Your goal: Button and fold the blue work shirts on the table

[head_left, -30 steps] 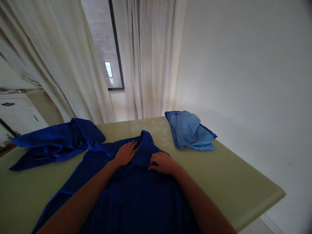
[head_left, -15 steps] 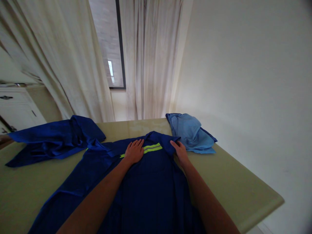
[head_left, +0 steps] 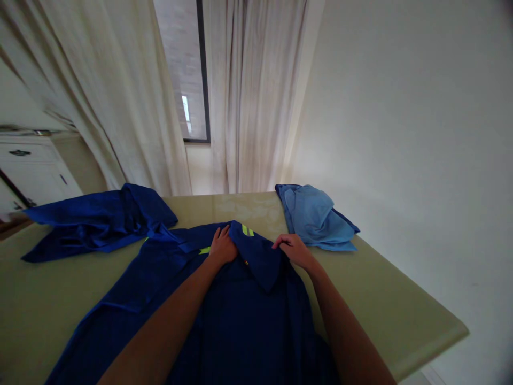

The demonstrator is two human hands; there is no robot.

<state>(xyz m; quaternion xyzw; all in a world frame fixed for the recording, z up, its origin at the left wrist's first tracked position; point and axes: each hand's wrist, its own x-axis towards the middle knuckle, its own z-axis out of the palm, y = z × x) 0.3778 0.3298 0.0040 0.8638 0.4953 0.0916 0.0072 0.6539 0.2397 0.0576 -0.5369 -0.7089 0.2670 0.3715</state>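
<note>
Across the bench (head_left: 393,313) in the head view, a dark blue garment (head_left: 244,337) is lying spread, its near part running out of frame at the bottom. At its far end a pointed flap (head_left: 258,256) is lying folded over, showing two yellow-green bars (head_left: 247,231); a yellow-green strip (head_left: 204,250) is peeking out beside the left hand (head_left: 223,249). Near the flap's left edge a small reddish mark (head_left: 246,262) is showing, too small to read.

Hands: left is resting on the garment, fingers extended and slightly apart; right hand (head_left: 294,250) is pinching the flap's right edge.

Surface: pale green, lighter cloudy patches showing toward the far edge. Light blue bundle (head_left: 315,216) is sitting far right. Rumpled blue cloth (head_left: 100,216) is lying at left, touching the garment; cannot tell whether joined.

Room: cream curtains (head_left: 80,80) are hanging beside a dark-framed window (head_left: 182,59); white wall (head_left: 404,117) is rising at right, white cabinet (head_left: 34,168) standing far left.
</note>
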